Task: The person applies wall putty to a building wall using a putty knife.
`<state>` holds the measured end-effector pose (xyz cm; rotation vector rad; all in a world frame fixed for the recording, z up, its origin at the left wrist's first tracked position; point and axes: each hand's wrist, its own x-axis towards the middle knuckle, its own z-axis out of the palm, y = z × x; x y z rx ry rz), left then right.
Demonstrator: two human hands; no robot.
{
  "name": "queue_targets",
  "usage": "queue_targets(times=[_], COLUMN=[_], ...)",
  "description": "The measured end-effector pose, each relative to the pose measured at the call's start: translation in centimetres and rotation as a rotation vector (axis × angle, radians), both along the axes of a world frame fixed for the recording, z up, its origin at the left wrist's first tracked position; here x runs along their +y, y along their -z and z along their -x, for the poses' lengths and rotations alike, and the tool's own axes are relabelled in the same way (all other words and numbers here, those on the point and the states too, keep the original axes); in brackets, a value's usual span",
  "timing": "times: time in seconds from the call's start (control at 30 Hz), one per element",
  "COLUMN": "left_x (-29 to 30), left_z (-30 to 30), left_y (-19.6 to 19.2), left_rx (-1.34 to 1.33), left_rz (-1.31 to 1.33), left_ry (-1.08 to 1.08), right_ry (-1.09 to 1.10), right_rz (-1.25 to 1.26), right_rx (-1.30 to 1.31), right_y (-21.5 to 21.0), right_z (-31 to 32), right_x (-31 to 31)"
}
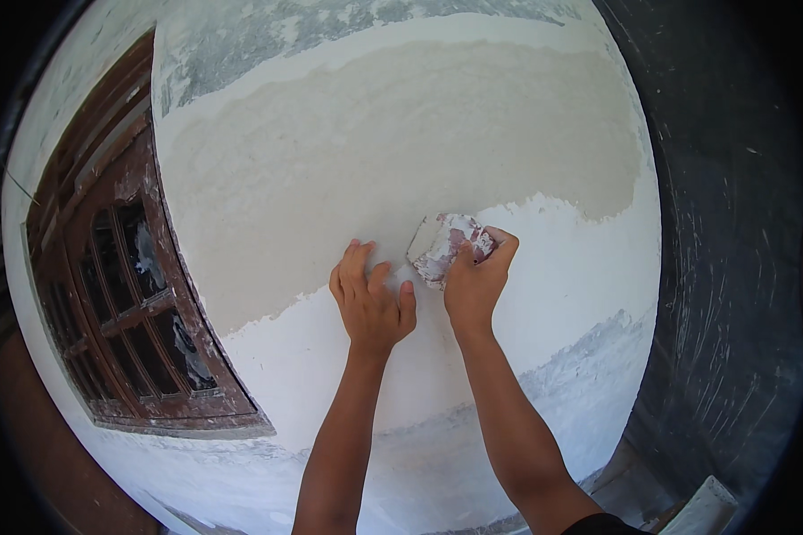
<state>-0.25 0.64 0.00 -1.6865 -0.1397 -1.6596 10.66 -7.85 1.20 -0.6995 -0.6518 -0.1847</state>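
Plaster-caked putty knife [443, 245], stiff and light by my judgement, best held by its handle, sits in my right hand [475, 283], fingers closed around it. Left hand [371, 301] lies open, flat against the wall [357, 152]; wooden window [125, 294] far left.

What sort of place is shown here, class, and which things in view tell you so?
Probably a building under renovation or finishing. A wall is partly coated with wet plaster, the right hand presses a smeared putty knife to it, and a splattered brown wooden window sits beside.
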Motion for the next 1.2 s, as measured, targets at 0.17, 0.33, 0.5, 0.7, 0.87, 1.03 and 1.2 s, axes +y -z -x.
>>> queue_targets(times=[0.17, 0.33, 0.5, 0.7, 0.87, 1.03, 1.2], left_x=[-0.1, 0.0, -0.1, -0.1, 0.0, -0.1, -0.1], left_z=[0.1, 0.0, 0.2, -0.1, 0.2, -0.1, -0.3], left_y=[-0.1, 0.0, 0.0, 0.0, 0.0, 0.0, 0.0], left_rx=[0.001, 0.001, 0.0, -0.006, -0.001, -0.004, -0.044], left_rz=[-0.01, -0.007, -0.005, 0.001, -0.006, 0.014, 0.003], left_ry=[0.004, 0.009, -0.005, 0.001, -0.009, -0.007, 0.009], right_ry=[-0.027, -0.006, -0.107, -0.008, -0.052, 0.016, 0.013], right_rz=[0.018, -0.032, 0.004, 0.047, -0.022, 0.084, 0.007], right_rx=[0.059, -0.011, 0.113, -0.01, 0.035, -0.081, -0.128], right_y=[1.7, 0.1, 2.4, 0.4, 1.4, 0.8, 1.7], right_z=[-0.1, 0.2, 0.0, -0.5, -0.9, -1.6, -3.5], right_x=[0.1, -0.2, -0.9, 0.2, -0.8, 0.0, -2.3])
